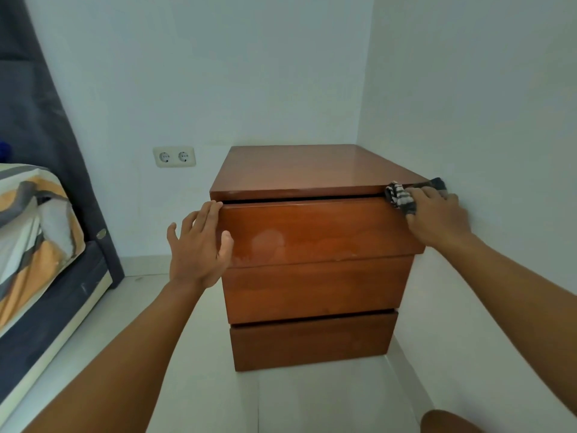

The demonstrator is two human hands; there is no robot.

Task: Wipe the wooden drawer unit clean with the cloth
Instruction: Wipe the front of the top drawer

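Head: cloth (400,197) half under right hand (437,217)

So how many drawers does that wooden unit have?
3, stacked in the wooden drawer unit: the top drawer, pulled slightly out, cloth at its right corner; the middle drawer; the bottom drawer. None seem hidden.

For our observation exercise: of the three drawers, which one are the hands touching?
The top drawer: the left hand lies on its left edge, the right hand holds the cloth at its upper right corner. The middle drawer and bottom drawer are untouched.
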